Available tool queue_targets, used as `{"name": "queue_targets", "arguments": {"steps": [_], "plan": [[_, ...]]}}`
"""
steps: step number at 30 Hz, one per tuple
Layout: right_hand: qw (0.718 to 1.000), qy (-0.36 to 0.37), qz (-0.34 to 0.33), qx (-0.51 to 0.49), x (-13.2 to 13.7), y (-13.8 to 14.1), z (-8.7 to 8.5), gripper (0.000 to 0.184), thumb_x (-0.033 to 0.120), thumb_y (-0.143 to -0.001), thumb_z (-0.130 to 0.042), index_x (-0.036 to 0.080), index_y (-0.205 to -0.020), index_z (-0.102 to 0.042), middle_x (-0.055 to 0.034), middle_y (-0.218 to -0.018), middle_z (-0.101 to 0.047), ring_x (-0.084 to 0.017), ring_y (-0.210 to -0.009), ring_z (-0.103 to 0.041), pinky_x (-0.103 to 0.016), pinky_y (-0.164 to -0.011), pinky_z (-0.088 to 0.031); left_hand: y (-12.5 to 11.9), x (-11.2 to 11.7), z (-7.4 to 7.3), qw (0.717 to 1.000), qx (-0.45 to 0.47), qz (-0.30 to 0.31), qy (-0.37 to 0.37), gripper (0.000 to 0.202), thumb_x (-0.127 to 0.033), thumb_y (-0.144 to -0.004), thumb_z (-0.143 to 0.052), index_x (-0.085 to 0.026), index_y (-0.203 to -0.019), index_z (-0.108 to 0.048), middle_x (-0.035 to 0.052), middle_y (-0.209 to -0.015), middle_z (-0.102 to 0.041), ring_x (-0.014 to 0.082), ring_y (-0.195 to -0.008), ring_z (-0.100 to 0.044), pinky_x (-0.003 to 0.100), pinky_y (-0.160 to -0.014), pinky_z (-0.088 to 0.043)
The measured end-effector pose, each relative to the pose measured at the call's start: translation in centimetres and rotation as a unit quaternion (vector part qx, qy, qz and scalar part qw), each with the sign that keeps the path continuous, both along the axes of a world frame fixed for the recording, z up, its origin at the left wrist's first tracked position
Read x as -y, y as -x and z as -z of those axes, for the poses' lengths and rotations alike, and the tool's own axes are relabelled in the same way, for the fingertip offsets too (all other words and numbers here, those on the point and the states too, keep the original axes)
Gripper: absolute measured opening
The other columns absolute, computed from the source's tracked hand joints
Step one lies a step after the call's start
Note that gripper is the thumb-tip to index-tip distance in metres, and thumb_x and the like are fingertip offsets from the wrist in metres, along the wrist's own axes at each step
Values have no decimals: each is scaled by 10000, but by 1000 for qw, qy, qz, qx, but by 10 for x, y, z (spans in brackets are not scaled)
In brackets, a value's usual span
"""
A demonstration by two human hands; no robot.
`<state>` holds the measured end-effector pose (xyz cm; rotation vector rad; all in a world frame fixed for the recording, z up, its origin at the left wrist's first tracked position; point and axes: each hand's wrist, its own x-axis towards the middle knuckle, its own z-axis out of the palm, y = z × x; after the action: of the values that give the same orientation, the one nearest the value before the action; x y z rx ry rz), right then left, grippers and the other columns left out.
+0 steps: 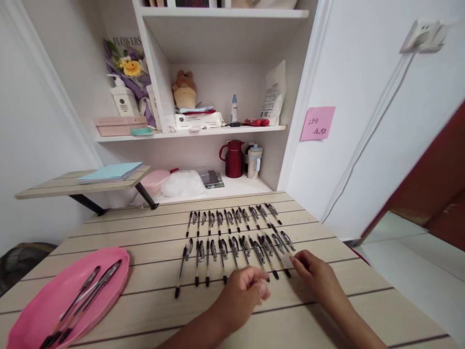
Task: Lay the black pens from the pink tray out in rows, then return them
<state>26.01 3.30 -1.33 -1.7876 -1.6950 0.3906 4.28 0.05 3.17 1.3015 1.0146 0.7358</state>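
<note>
Two rows of pen parts lie on the slatted wooden table: a back row (220,223) and a front row (208,264). Each row has several thin black-and-clear pen pieces alternating with shorter dark clip-like pieces. In front of the front row hovers my left hand (242,293), its fingers curled in with nothing visible between them. My right hand (315,274) is at the row's right end, thumb and forefinger pinched beside the last pieces; whatever the fingertips hold, if anything, is too small to make out.
An oval pink plate (116,286) with several black pens (90,291) stands at the left. Behind it, a small raised shelf (47,186) carries light-blue paper (111,172). White shelving beyond the table holds a dark-red jug (234,159) and a tumbler (254,162).
</note>
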Motion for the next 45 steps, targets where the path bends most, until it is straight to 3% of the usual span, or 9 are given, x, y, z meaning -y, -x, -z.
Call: {"name": "queue_targets", "arguments": {"steps": [4,9,15,19,24,29,34,38,45], "plan": [[984,-16,-89,-151,26,43,-8,264,406,-778,-431,199,-628,-495,11,-557,-532,-140,-547,-482,-236,-532,-372,-22,-11,2,979,158,-114,67,439,-360,-740,-534,-133,-1114,-486,97,-936,-599,174,-853,-560,295,-744,-417],[975,-9,-159,-158,31,52,-16,229,393,-776,-458,195,-684,-528,3,-611,-572,-145,-584,-512,-240,-556,-386,-31,-16,8,939,258,-193,117,312,-389,-732,-562,-135,-906,-516,33,-702,-569,136,-667,-567,290,-689,-430],[996,-17,64,67,-24,-7,-12,302,345,-756,-476,178,-1007,-492,-69,-828,-629,-204,-710,-574,-288,-614,-373,-26,-10,12,933,271,-171,161,236,-377,-764,-503,-159,-853,-487,-42,-593,-467,87,-436,-479,260,-486,-408],[987,3,68,148,-49,-15,4,363,244,-746,-477,123,-1088,-450,-123,-887,-625,-227,-803,-585,-289,-652,-364,-24,-4,14,941,248,-147,176,220,-369,-767,-485,-161,-838,-489,-57,-585,-439,46,-362,-377,200,-380,-318],[986,22,72,148,-42,-18,14,367,125,-732,-421,94,-1094,-475,-128,-809,-635,-231,-773,-583,-292,-625,-352,-19,2,16,951,238,-109,162,247,-388,-762,-488,-154,-842,-497,-55,-570,-445,36,-338,-340,187,-343,-258],[994,27,28,-102,-14,-11,-5,238,250,-731,-499,169,-930,-602,-63,-728,-616,-200,-693,-553,-292,-607,-374,-15,6,16,960,228,-52,156,241,-377,-769,-491,-148,-844,-502,-55,-552,-456,10,-313,-256,181,-330,-137],[878,49,-58,-473,7,26,-45,233,334,-671,-642,181,-844,-613,-2,-648,-567,-120,-583,-479,-241,-529,-354,-15,8,13,969,201,-10,145,233,-375,-782,-468,-153,-846,-497,-55,-534,-466,6,-303,-209,185,-337,-97],[857,18,-59,-511,11,44,-61,239,314,-641,-687,175,-825,-621,5,-661,-574,-92,-577,-459,-216,-521,-347,-15,11,11,973,191,-3,131,248,-383,-770,-482,-149,-847,-502,-53,-523,-472,11,-308,-220,188,-343,-109],[865,18,-79,-495,9,47,-58,359,365,-616,-705,183,-911,-610,-6,-698,-580,-100,-574,-468,-224,-524,-379,-13,12,11,975,188,2,115,278,-403,-760,-495,-139,-843,-516,-50,-513,-481,11,-307,-225,192,-343,-122]]}}
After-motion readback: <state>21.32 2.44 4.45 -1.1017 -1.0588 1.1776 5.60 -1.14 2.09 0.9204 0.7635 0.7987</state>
